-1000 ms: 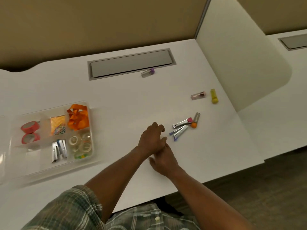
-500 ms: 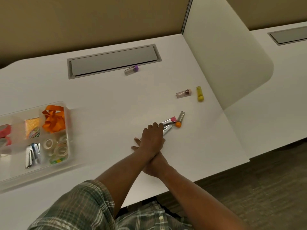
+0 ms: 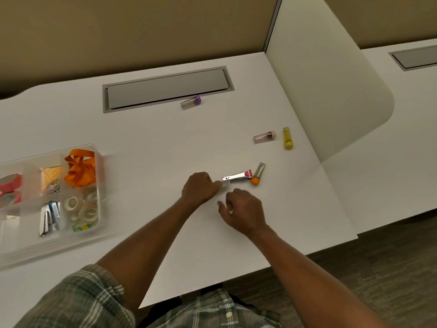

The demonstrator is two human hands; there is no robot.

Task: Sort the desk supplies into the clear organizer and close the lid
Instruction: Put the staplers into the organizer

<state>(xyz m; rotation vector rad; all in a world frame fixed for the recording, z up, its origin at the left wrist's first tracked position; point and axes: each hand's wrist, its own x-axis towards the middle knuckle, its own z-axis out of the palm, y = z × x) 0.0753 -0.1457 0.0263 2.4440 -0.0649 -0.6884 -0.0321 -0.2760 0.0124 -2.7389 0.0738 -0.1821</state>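
head view, sorting about half done. the left hand (image 3: 201,188), over the middle of the white desk (image 3: 165,143) towards its front edge, has its fingers curled tight round a small silvery item (image 3: 225,183). only the tip shows, so its kind cannot be told, and it is probably being lifted for transfer. the right hand (image 3: 246,210), just beside it, has loosely curled fingers with nothing visible in them, and is likely ready for the next pick.

just beyond the left hand, a silver metal clipper with pink end (image 3: 237,176) touches an orange-capped clear tube (image 3: 258,174). a yellow tube (image 3: 287,138) and a pink-capped clear tube (image 3: 264,137) lie near the right edge, and a purple-capped clear tube (image 3: 191,102) near the far edge. all of these are unsorted.

the clear plastic organizer (image 3: 98,162) stands at the left edge, partly filled and uncovered, so that it can receive them.
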